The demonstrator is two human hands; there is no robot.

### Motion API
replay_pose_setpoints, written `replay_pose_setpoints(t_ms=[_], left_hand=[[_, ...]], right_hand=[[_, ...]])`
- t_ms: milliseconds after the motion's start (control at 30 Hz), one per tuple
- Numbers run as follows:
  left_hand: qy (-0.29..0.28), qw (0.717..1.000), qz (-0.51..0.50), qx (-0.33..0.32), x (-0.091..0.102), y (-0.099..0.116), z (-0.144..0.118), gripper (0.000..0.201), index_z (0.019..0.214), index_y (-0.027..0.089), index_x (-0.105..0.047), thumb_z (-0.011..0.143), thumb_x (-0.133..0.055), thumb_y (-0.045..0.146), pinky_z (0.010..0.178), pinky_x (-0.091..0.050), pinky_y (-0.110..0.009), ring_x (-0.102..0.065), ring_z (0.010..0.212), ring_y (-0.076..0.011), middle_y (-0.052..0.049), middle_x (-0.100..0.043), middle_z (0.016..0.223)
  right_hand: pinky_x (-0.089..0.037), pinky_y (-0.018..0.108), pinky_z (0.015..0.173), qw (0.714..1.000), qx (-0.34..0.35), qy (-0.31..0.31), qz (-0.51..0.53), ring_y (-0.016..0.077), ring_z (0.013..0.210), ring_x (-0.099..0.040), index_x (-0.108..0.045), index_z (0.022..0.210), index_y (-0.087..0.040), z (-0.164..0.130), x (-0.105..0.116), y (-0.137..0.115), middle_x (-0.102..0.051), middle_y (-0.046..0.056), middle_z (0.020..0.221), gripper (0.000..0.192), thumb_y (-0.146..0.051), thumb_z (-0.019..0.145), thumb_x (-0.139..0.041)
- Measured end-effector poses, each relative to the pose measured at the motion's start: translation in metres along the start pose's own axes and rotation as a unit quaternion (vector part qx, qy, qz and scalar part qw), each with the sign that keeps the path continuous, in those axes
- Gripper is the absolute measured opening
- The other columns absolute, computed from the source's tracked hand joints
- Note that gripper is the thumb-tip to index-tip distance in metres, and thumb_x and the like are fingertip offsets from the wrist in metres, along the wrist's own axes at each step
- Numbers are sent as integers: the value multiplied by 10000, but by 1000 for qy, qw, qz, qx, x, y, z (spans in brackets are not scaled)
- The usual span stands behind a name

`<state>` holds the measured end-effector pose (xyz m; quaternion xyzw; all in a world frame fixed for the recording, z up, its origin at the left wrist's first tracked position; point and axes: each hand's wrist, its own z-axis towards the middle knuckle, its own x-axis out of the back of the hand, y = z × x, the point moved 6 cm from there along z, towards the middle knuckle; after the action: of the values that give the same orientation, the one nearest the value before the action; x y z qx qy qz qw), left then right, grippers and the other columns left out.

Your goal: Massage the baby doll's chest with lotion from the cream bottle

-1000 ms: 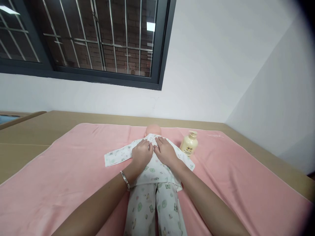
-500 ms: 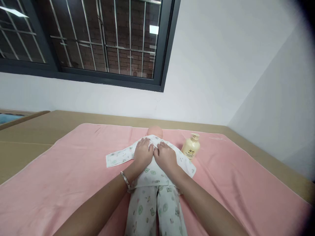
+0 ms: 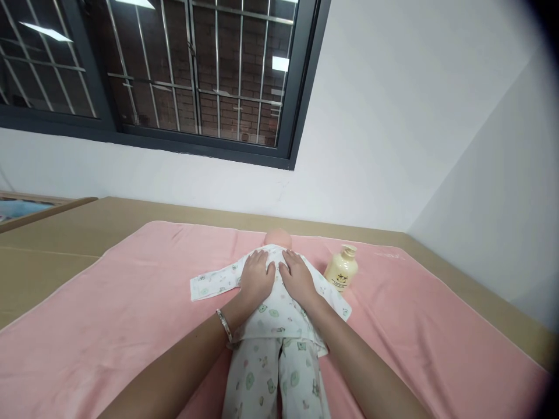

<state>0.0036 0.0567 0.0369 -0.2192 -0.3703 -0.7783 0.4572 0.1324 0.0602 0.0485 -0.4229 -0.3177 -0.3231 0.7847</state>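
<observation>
A baby doll (image 3: pixel 276 237) lies on a pink towel (image 3: pixel 109 314), dressed in white patterned pyjamas (image 3: pixel 273 349), head away from me. My left hand (image 3: pixel 256 277) lies flat on the left side of the doll's upper body, fingers spread, a bracelet on its wrist. My right hand (image 3: pixel 297 276) rests flat beside it on the right side. The two hands nearly touch at the thumbs. The doll's sleeves stretch out to both sides.
A cream pump bottle (image 3: pixel 342 269) stands on the towel just right of the doll. The towel covers a tan surface (image 3: pixel 52 244) that meets white walls. A barred dark window (image 3: pixel 183 75) is above, and a wall corner is at the right.
Both hands stay on the doll's upper body, shifting only slightly. The view has drifted a little.
</observation>
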Motion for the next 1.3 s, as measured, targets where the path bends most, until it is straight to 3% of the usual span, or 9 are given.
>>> replay_pose_setpoints(t_ms=[267, 433, 533, 667, 933, 1167, 1300], left_hand=[[3, 996, 20, -83, 12, 15, 1, 268, 1098, 133, -615, 922, -421, 191, 956, -459, -407, -594, 1055, -254, -113, -675, 1100], [19, 993, 68, -91, 21, 22, -2, 205, 833, 170, -618, 921, -437, 206, 783, -472, -389, -592, 854, -248, -86, -654, 843], [31, 993, 80, -78, 25, 23, -5, 207, 777, 180, -598, 913, -445, 206, 751, -461, -380, -581, 823, -245, -79, -636, 804], [11, 998, 55, -34, 25, 19, -3, 193, 843, 177, -622, 905, -441, 204, 811, -466, -386, -594, 881, -251, -78, -668, 861], [-27, 999, -13, 23, 11, 1, 2, 330, 1150, 123, -615, 900, -437, 243, 1027, -410, -427, -565, 1145, -271, -123, -656, 1197], [5, 1000, -18, 6, 9, 1, 0, 310, 1139, 142, -614, 894, -447, 232, 1019, -420, -451, -574, 1129, -274, -121, -661, 1187], [21, 1000, -9, -18, 13, 6, -1, 215, 1029, 170, -625, 896, -464, 221, 903, -469, -426, -601, 991, -258, -96, -681, 1014]], right_hand=[[-275, 376, 1131, 1000, 10, 14, -1, 233, 1317, -436, -534, 1338, -76, -2, 2, -2, -531, 150, 1384, 457, -274, 954, -383], [-278, 379, 1129, 1000, 7, 12, -2, 230, 1326, -429, -531, 1341, -78, -3, 2, -1, -523, 154, 1391, 459, -276, 953, -386], [-284, 387, 1126, 1000, -1, 7, -2, 234, 1332, -423, -533, 1340, -83, -2, 2, -3, -519, 152, 1396, 460, -275, 950, -383], [-274, 390, 1129, 999, -29, 5, -20, 250, 1330, -425, -547, 1327, -84, -7, 4, -13, -525, 149, 1390, 457, -258, 944, -368], [-281, 381, 1121, 994, -33, -31, -97, 280, 1311, -453, -621, 1238, -51, -21, 6, -38, -555, 189, 1347, 435, -229, 928, -374], [-325, 378, 1090, 997, -24, -27, -72, 267, 1325, -437, -590, 1284, -116, -11, 2, -24, -531, 154, 1383, 429, -267, 944, -374], [-301, 363, 1100, 999, 2, -15, -40, 242, 1320, -431, -557, 1303, -121, -2, 2, -15, -527, 141, 1387, 424, -295, 964, -369]])
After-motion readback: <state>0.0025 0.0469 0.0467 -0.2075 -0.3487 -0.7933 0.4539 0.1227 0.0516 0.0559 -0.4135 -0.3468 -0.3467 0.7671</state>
